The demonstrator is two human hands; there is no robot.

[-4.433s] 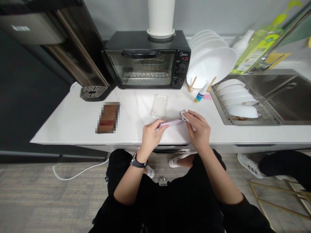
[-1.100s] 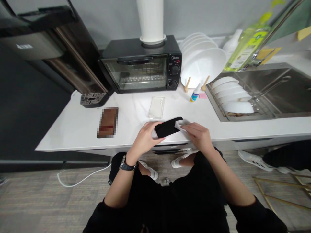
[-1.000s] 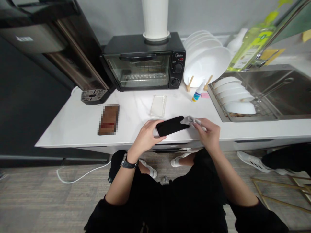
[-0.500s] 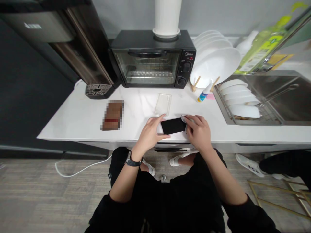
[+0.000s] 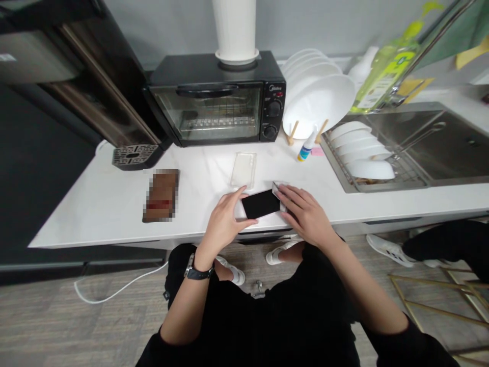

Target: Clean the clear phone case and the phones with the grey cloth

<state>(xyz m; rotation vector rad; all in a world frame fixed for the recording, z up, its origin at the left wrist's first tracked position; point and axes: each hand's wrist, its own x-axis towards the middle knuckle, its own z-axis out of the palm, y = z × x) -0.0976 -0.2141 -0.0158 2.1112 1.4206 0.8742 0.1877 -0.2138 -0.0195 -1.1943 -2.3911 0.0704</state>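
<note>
A black smartphone lies screen up near the counter's front edge, slightly tilted in the view. My left hand grips its left end, thumb along the near side and fingers on the far side. At the phone's right end, my right hand presses a crumpled pale wipe or cloth against the screen; part of the wipe is hidden under the fingers. A clear phone case lies just behind the phone. Farther right stands a small white and blue bottle beside a pink piece.
A toaster oven stands at the back, a dispenser to its left. Plates stand in a rack by the sink, which holds stacked bowls. A blurred brown object lies left. Another person's shoe shows at right.
The view has shifted, so the counter items appear farther left. My right hand's fingers are straighter over the wipe at the phone's right end. My left hand keeps its hold.
</note>
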